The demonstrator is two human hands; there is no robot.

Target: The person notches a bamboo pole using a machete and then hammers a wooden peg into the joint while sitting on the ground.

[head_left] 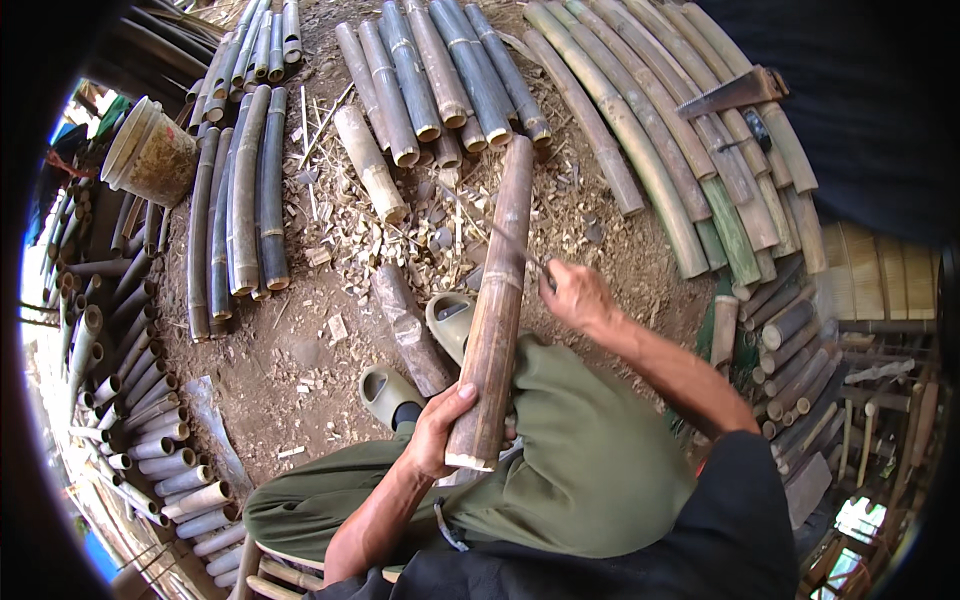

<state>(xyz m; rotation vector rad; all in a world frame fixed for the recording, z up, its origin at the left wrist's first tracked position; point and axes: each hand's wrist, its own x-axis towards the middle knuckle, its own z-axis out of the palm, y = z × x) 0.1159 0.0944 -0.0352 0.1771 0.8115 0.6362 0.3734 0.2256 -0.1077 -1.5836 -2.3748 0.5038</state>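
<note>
Seat: pale bamboo stool at the bottom edge, dark sleeves and green trousers above it.
Left hand: here's the left hand, clamped round the near end of a brown bamboo tube, thumb on top.
Tube: it's out over the lap, sloping away past the knee; whether it rests on the leg, I can't tell.
Right hand: well apart from the left, the right hand has its fingers closed on a narrow-bladed tool, blade straight across the tube's upper half.
Feet: two olive slippers, the farther one partly hidden behind the tube.
In the way: a notched tube lies right alongside the slippers, crowding the floor there.
Litter: wood chips everywhere past the feet, a short pale tube lying among them.
Sides: stacked tubes fill the left, ends facing in; another pile sits right, beyond the elbow.
Rows: left row, middle row, and a long right row, all on the dirt floor.
Saw: there's a hand saw lying across that right row.
Bucket: far left, a dirty whitish bucket, tilted, beside the left row.
</note>
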